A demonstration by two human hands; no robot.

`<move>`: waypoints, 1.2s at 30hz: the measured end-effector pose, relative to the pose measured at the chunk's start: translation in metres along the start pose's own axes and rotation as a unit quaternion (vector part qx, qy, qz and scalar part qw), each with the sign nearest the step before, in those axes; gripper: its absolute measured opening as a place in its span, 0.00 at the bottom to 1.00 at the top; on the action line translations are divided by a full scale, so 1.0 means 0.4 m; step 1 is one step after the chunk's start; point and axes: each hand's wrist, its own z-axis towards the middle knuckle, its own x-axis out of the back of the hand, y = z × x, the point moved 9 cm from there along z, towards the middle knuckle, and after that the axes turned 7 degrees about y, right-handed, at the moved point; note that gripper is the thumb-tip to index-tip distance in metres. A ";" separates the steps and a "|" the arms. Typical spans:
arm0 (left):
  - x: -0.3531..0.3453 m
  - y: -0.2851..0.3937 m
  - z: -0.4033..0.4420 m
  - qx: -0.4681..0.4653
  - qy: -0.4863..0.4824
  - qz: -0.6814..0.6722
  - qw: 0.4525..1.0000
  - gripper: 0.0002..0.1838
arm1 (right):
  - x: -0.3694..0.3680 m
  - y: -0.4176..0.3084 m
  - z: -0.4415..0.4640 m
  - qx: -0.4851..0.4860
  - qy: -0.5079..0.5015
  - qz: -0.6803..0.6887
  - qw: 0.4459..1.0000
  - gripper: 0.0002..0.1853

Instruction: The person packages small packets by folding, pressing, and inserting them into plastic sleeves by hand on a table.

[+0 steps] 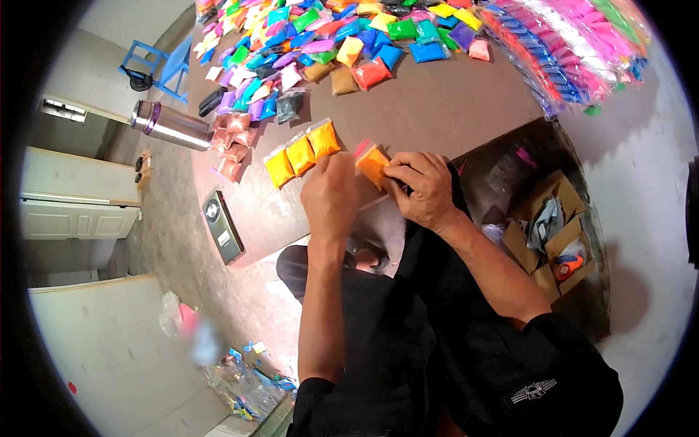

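Observation:
My right hand (421, 188) pinches a small clear bag of orange material (373, 164) by its side, just above the table's near edge. To its left is my left hand (329, 195), curled with the back of the hand toward me and slightly smeared by motion. Its fingertips are hidden, so anything in them cannot be made out. Just beyond that hand, three filled orange bags (299, 154) lie side by side in a row on the brown table (429, 95).
Many coloured bags (291, 36) cover the far table, with long plastic-wrapped bundles (561, 44) at far right. Brown bags (234, 138), a steel flask (171, 125) and a flat dark device with a round dial (223, 227) line the left. An open carton (546, 233) stands lower right.

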 end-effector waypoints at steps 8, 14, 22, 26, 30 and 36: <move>-0.066 -0.002 0.019 -0.024 -0.050 0.050 0.997 0.06 | 0.003 0.001 0.004 -0.008 -0.001 0.003 1.000 0.12; -0.053 -0.018 0.017 0.003 -0.044 0.057 0.997 0.06 | 0.001 0.003 0.001 -0.003 0.000 0.001 1.000 0.12; -0.037 0.013 -0.018 0.006 -0.056 0.006 0.998 0.06 | -0.002 -0.003 0.007 -0.005 -0.005 0.011 1.000 0.11; -0.031 -0.026 -0.009 0.013 -0.033 0.034 0.999 0.05 | 0.005 -0.005 0.006 0.000 0.005 0.004 1.000 0.10; -0.008 -0.017 -0.010 0.016 -0.001 -0.006 1.000 0.05 | 0.005 -0.006 0.006 -0.004 0.001 0.005 1.000 0.10; -0.022 -0.021 -0.033 0.036 -0.017 -0.058 0.998 0.04 | -0.004 0.001 0.002 -0.005 -0.003 0.006 1.000 0.09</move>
